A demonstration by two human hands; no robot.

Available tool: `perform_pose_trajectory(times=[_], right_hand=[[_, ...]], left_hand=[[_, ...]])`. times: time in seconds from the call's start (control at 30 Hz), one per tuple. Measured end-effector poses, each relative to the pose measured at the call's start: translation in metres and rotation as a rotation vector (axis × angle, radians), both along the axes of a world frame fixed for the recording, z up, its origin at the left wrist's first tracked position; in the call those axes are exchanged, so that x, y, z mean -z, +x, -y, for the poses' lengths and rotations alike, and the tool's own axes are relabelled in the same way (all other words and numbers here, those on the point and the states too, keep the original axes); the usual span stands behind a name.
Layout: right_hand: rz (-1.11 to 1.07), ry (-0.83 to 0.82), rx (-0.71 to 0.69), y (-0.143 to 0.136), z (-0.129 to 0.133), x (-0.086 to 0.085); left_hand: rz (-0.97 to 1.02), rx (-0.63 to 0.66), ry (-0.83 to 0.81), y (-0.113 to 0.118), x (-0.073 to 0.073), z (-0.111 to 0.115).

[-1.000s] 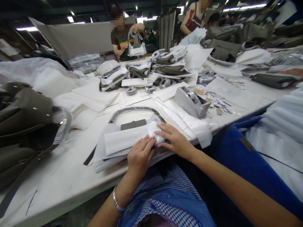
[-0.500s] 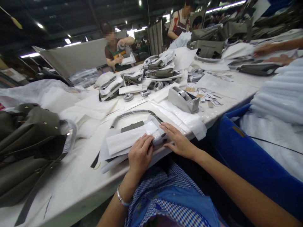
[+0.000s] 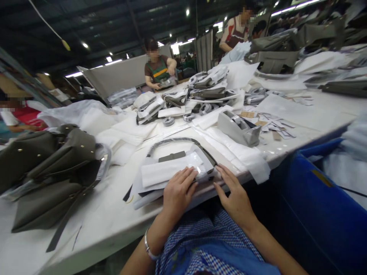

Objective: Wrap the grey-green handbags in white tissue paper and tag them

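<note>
In front of me a dark olive handbag [image 3: 172, 156] lies on the table, partly covered by white wrapping paper [image 3: 158, 175]. Its handle [image 3: 172, 142] is sleeved in clear film and arches toward the far side. My left hand [image 3: 178, 193] rests on the near edge of the paper, fingers extended over it and thumb lower down. By the bag's right end is my right hand [image 3: 235, 196], its fingers apart and the fingertips at the bag's corner. Clear glossy film [image 3: 197, 160] lies over the paper beside my left fingertips.
A grey tape dispenser [image 3: 237, 128] stands right of the bag, near scattered paper tags [image 3: 276, 124]. Unwrapped olive bags [image 3: 57, 164] pile up at left; wrapped bags [image 3: 208, 91] are heaped beyond. A blue bin [image 3: 323, 191] is at right. Co-workers [image 3: 157, 68] stand across the table.
The view has turned left, so things sit further right, and a person in red appears at far left. My right fingers have spread slightly. The co-worker opposite has lowered the item in their hands.
</note>
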State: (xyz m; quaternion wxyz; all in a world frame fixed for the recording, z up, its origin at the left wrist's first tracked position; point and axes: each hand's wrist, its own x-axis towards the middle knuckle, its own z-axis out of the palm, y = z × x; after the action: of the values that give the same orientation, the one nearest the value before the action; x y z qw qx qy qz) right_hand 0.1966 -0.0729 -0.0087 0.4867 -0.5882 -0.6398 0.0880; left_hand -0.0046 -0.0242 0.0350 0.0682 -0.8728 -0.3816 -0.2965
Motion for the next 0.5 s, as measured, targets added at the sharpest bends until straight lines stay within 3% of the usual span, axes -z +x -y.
perform_pose_trajectory(times=[0.13, 0.23, 0.37, 0.5], right_hand=[[-0.036, -0.040, 0.004, -0.001, 0.007, -0.005], [-0.257, -0.168, 0.034, -0.003, 0.011, -0.006], [-0.626, -0.492, -0.180, -0.016, 0.013, -0.011], [-0.918, -0.741, -0.448, -0.040, 0.009, -0.019]], left_hand=[[-0.225, -0.017, 0.038, -0.049, -0.031, 0.004], [-0.418, -0.110, 0.040, -0.090, -0.043, 0.005], [-0.484, -0.119, 0.018, -0.122, -0.032, 0.001], [-0.331, -0.087, 0.064, -0.126, -0.004, -0.005]])
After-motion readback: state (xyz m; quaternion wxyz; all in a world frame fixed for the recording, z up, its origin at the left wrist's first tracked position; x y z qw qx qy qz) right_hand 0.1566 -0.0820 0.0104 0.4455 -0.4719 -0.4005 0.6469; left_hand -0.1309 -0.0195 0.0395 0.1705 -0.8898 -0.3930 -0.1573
